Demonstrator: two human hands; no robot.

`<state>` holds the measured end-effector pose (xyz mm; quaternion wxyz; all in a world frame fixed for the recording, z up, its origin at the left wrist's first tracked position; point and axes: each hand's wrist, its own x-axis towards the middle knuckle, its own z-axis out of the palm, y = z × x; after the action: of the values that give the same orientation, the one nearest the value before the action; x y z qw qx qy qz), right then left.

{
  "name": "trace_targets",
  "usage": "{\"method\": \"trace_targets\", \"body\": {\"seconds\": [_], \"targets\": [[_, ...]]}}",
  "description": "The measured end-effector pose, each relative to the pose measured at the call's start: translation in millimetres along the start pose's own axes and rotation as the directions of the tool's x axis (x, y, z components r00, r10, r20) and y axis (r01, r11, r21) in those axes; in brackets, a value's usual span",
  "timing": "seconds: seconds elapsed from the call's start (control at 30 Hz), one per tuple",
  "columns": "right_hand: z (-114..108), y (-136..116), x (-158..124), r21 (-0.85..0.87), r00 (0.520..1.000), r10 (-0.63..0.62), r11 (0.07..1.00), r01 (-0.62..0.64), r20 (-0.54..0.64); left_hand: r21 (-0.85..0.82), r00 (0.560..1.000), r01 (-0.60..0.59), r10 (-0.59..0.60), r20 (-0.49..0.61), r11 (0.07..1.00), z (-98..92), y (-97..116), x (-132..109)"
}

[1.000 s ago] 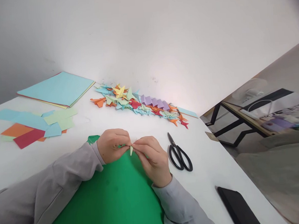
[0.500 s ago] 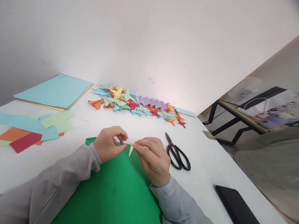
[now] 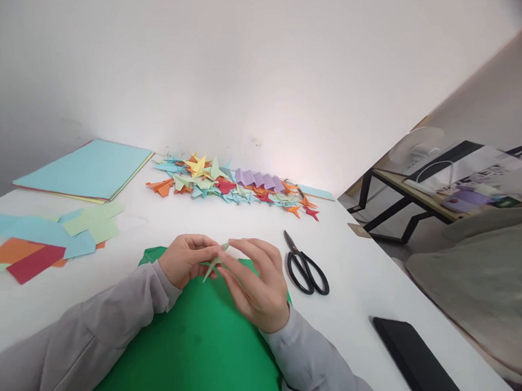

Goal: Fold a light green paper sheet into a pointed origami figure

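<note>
Between my two hands is a small pale green folded paper crane (image 3: 210,270), with thin pointed ends; fingers cover part of it. My left hand (image 3: 184,260) pinches it from the left between thumb and fingers. From the right, my right hand (image 3: 258,284) has its fingertips on the paper, the index finger at the upper tip. Both hands are above a green sheet (image 3: 186,347) spread at the table's near side. Black-handled scissors (image 3: 307,269) lie just right of my right hand.
Against the wall lies a long pile of colourful folded paper cranes (image 3: 225,186). Blue-topped paper sheets (image 3: 87,171) are stacked at the back left, with loose cut paper pieces (image 3: 37,262) nearer. A black flat object (image 3: 414,351) rests near the table's right edge.
The paper crane has moved slightly left and turned. My left fingers have closed further over it, while my right fingers have shifted and spread. The view has also shifted a little.
</note>
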<state>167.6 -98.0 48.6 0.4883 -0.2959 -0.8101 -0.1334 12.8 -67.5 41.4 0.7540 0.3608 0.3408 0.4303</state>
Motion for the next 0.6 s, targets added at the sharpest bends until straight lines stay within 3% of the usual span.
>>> {"method": "trace_targets", "body": {"seconds": [0.07,0.13,0.2,0.27,0.33,0.4,0.6], "targets": [[-3.0,-1.9,0.8,0.009,0.991,0.085,0.996,-0.084,-0.107,0.009,0.997,-0.050,0.051,-0.062,0.999,1.3,2.1,-0.3],[-3.4,-2.8,1.0,0.055,0.953,0.247,0.969,-0.241,-0.175,0.030,0.990,-0.099,0.101,-0.103,0.995,3.3,4.2,-0.9],[-0.6,-2.5,0.7,0.130,0.888,0.455,0.887,-0.444,-0.073,0.059,0.984,-0.131,0.137,-0.113,0.990,4.8,5.0,-1.3],[4.1,-1.9,0.0,0.207,0.777,0.607,0.749,-0.629,0.164,0.107,0.981,-0.153,0.164,-0.100,0.982,4.9,4.3,-1.2],[8.5,-1.6,-0.7,0.290,0.667,0.640,0.602,-0.744,0.382,0.165,0.978,-0.180,0.194,-0.074,0.970,3.7,2.5,-0.5],[11.0,-1.9,-1.2,0.369,0.615,0.622,0.491,-0.789,0.485,0.214,0.975,-0.207,0.219,-0.037,0.955,2.2,0.5,0.2],[9.4,-1.2,-1.6,0.448,0.596,0.627,0.400,-0.799,0.502,0.208,0.985,-0.171,0.169,0.026,0.963,1.6,-3.1,-1.7]]}}
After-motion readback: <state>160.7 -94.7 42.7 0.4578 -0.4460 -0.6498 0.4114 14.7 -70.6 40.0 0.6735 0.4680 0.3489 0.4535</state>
